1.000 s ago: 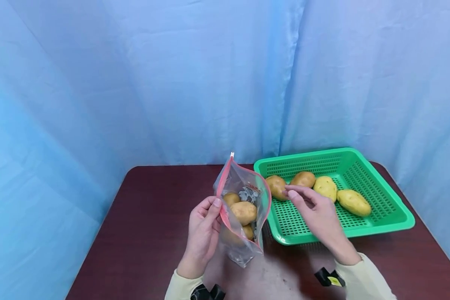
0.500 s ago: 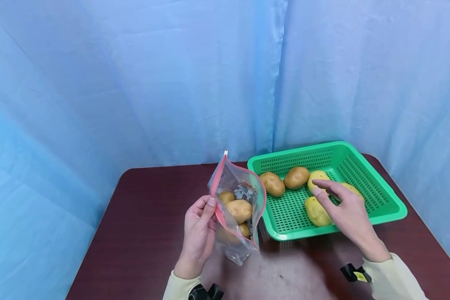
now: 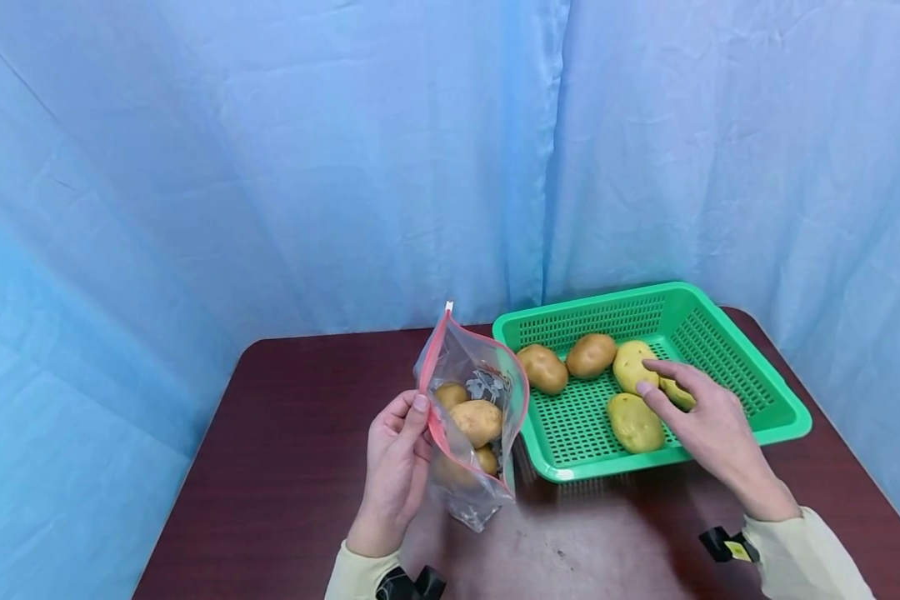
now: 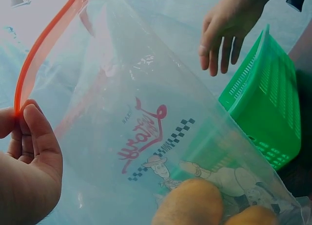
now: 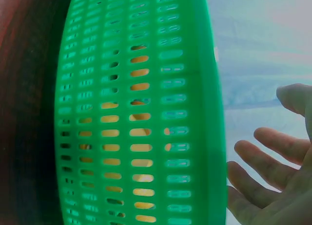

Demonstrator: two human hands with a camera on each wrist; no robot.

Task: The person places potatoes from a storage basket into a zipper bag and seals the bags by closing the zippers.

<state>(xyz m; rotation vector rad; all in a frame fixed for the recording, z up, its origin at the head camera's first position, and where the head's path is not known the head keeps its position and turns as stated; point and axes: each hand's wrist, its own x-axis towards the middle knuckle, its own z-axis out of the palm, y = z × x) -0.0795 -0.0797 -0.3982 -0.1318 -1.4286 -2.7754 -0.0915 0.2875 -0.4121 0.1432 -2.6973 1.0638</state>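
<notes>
Pinches the left side of the mouth of a clear zip bag (image 3: 468, 502) between thumb and fingers of the left hand (image 3: 396, 468), near the middle of a dark red-brown table (image 3: 292, 467). Holds the mouth gaping, with a white slider (image 3: 449, 307) at its far tip. Shows at least three potatoes (image 3: 477, 422) inside, behind plastic printed with red lettering, a checkered strip and a hatted figure. Hovers with the right hand (image 3: 711, 423) over the near right part of a green basket (image 3: 727, 350), with thumb and fingers spread apart. Has two brown potatoes (image 3: 543, 369) lying side by side at the left of the basket, then three yellow potatoes (image 3: 636, 423) farther right, including one partly hidden by the right hand. Cannot tell whether bag and basket touch. Wears cream sleeves (image 3: 806, 554). Faces a pale blue curtain (image 3: 390, 167) on the far side.
</notes>
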